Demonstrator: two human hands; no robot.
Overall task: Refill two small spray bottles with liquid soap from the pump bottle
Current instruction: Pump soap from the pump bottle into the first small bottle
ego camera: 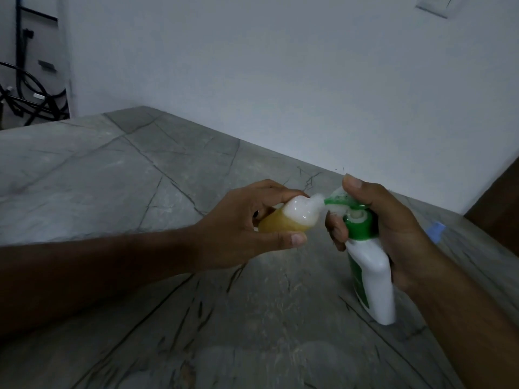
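Note:
My left hand [238, 228] grips a small clear bottle [283, 220], tilted on its side with its mouth pointing right. It holds amber liquid, and white foam fills its neck end. My right hand [393, 228] wraps the white pump bottle [370, 276], which stands on the grey stone counter [140, 175] with a green collar and green pump head [339, 202]. My right thumb lies on top of the pump head. The green nozzle touches the small bottle's foamy mouth. No second small bottle is in view.
A white wall runs along the counter's far edge. A small blue object [436, 230] lies on the counter behind my right hand. Dark wood [500, 209] shows at the right edge. Black cables and a frame [28, 91] stand at the far left.

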